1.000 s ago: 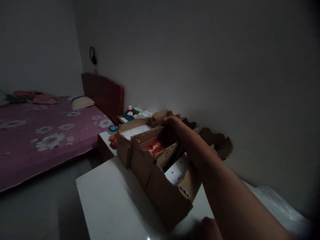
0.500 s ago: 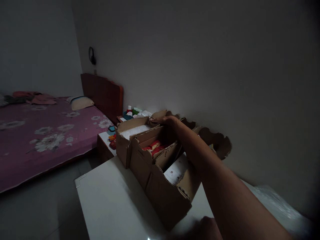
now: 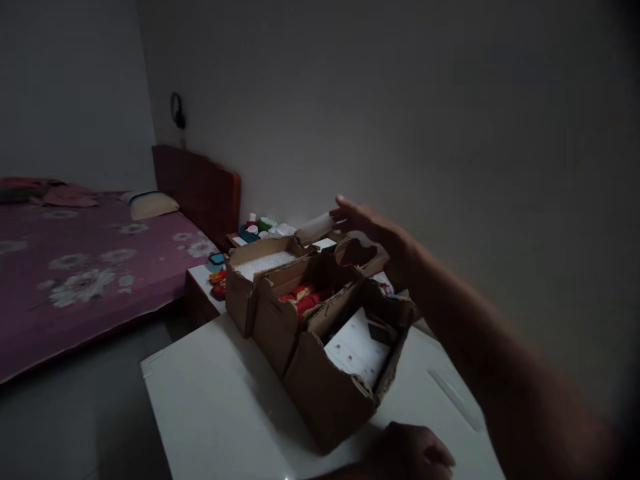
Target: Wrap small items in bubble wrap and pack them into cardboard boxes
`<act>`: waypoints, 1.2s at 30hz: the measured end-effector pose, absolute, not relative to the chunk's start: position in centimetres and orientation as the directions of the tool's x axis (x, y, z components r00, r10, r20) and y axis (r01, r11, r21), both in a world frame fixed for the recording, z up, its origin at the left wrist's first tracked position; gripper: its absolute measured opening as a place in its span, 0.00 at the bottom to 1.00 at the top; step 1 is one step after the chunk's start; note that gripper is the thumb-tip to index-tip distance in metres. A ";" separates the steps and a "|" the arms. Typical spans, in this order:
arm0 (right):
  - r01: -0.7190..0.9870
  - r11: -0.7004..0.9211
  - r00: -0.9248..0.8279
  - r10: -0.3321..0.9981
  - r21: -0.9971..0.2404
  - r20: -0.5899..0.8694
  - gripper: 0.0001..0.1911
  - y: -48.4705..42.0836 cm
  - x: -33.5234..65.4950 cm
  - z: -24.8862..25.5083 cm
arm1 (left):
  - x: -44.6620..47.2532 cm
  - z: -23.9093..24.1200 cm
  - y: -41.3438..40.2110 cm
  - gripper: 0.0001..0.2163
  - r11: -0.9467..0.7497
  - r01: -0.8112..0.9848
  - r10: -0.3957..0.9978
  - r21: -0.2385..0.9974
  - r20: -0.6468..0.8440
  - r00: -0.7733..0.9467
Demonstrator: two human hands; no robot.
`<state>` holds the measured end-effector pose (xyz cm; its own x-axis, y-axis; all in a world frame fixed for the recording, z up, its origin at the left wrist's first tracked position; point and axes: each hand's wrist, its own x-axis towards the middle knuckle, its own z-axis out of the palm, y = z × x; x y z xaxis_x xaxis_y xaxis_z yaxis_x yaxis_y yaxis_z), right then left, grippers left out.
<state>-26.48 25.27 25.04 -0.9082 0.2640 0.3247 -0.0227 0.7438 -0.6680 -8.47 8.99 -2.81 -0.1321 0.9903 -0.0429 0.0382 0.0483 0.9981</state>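
I read the right hand (image 3: 373,230) as open, fingers spread and extended, raised above the far end of the row of cardboard boxes (image 3: 320,320) and not in contact with any of it. It held nothing. The nearest item to its fingertips was the raised flap (image 3: 316,228) at the far end of the row, just beside the hand.

The left hand (image 3: 413,455) rested on the bench (image 3: 215,407), close to the near corner of the row. Its fingers looked loosely curled, but the dim light and the frame edge prevented me from telling whether it gripped anything.

The row of cardboard boxes stood on the bench, running diagonally away from me, with three open compartments. The near compartment held a white printed sheet (image 3: 357,348). The middle compartment held red packets (image 3: 304,298). The far compartment held a white foam block (image 3: 260,264).

Beyond the far end of the row, a low bedside stand (image 3: 205,280) carried small bottles and containers (image 3: 263,227) and some coloured items (image 3: 217,275). Further to the left of the row, I saw a bed (image 3: 75,280) with a purple flowered sheet, a pillow (image 3: 149,204) and a dark red headboard (image 3: 197,187). A dark object (image 3: 177,111) hung on the wall above the headboard.
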 end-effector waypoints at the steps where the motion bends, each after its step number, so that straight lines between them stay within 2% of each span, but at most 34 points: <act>1: 0.002 0.721 -0.890 0.317 -0.693 0.328 0.30 25.5 -25.2 26.0 | -8.3 -2.9 9.3 0.13 0.056 0.049 0.986 0.997 -0.048 -0.162; 6: 0.088 0.629 -0.731 0.568 -0.773 0.379 0.32 26.0 -12.7 26.9 | -7.7 -2.8 8.7 0.14 -0.023 0.012 0.986 1.000 0.025 -0.162; 11: 0.319 0.510 -0.470 0.817 -0.799 0.334 0.36 26.7 2.9 21.1 | -8.0 -2.3 8.0 0.11 -0.052 -0.014 0.987 0.999 0.049 -0.152; 14: 0.477 0.409 -0.292 0.909 -0.778 0.298 0.34 26.9 9.4 17.0 | -7.9 -2.0 7.8 0.10 -0.036 -0.008 0.990 0.999 0.035 -0.138; 16: 0.551 0.391 -0.233 0.920 -0.737 0.314 0.33 26.4 11.6 14.5 | -7.9 -1.8 7.6 0.10 -0.032 0.000 0.991 0.999 0.032 -0.129; 18: 0.607 0.422 -0.270 0.906 -0.673 0.325 0.31 25.3 11.7 11.9 | -7.8 -1.6 7.4 0.10 -0.034 0.013 0.991 0.999 0.035 -0.127; 23: 0.601 0.641 -0.589 0.759 -0.478 0.277 0.19 21.0 4.8 4.4 | -7.8 -0.7 6.8 0.09 -0.039 0.097 0.979 0.995 0.058 -0.196; 27: 0.556 0.764 -0.732 0.637 -0.326 0.242 0.19 19.3 -0.8 -0.2 | -8.4 0.5 5.1 0.08 -0.006 0.195 0.924 0.981 0.080 -0.375; 30: 0.591 0.776 -0.730 0.631 -0.222 0.263 0.21 20.6 -2.0 -1.4 | -10.0 3.2 1.6 0.08 -0.099 0.305 0.902 0.947 0.215 -0.374; 33: 0.669 0.729 -0.676 0.679 -0.148 0.288 0.21 23.1 -1.3 -1.3 | -13.1 7.8 -4.0 0.08 -0.341 0.472 0.825 0.813 0.499 -0.263; 35: 0.720 0.684 -0.629 0.716 -0.120 0.303 0.22 24.6 -0.6 -1.2 | -16.0 11.1 -7.8 0.07 -0.365 0.524 0.742 0.769 0.581 -0.335; 36: 0.737 0.667 -0.612 0.727 -0.110 0.310 0.22 25.1 -0.4 -1.1 | -17.5 12.6 -9.3 0.07 -0.336 0.505 0.702 0.795 0.569 -0.428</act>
<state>-0.43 25.10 -1.11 -0.6122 0.7273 0.3103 0.7367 0.6672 -0.1103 -17.47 -9.32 12.59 -0.4279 0.7021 0.5692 0.5055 -0.3362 0.7947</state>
